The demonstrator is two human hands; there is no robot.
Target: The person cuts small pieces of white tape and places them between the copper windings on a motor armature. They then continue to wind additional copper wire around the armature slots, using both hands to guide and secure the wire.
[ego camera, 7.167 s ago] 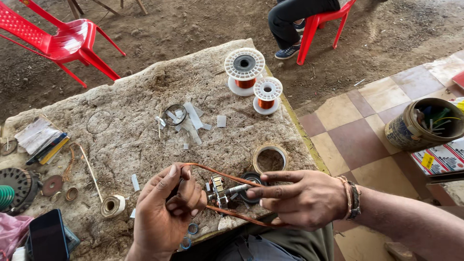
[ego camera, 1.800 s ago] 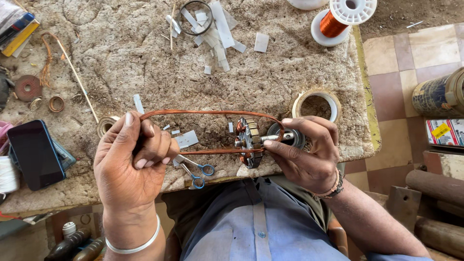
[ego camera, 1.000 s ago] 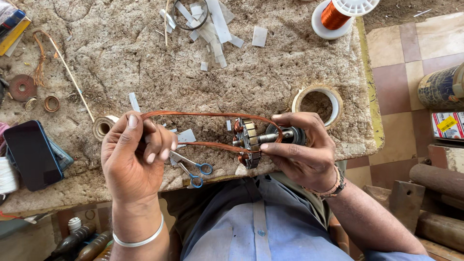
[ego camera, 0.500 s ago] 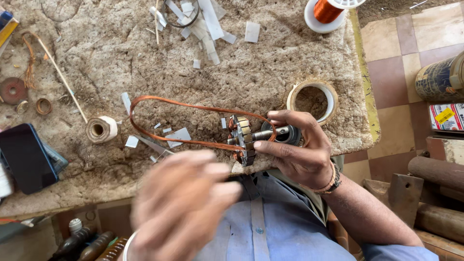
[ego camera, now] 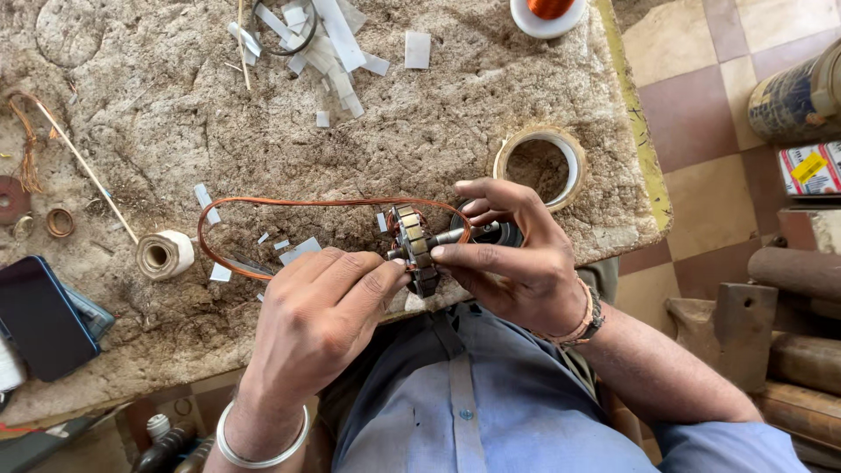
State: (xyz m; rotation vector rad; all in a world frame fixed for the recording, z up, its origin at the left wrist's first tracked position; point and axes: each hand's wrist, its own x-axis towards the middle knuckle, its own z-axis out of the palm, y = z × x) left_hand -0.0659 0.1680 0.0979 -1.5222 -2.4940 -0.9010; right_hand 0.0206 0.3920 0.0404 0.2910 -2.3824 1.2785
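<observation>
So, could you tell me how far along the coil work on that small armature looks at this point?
Done: a long loop of copper wire already runs out from the armature and lies on the bench. In hand: the right hand grips the armature's shaft, while the left hand has its fingers at the core. Left: the loop lies slack, outside the core's slots, so most winding looks undone.

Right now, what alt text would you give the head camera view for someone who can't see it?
Seen from above, a person's right hand grips a small motor armature by its shaft while the left hand touches it. A loop of copper wire trails from it over a rough stone worktop strewn with paper strips and tape rolls.
</observation>
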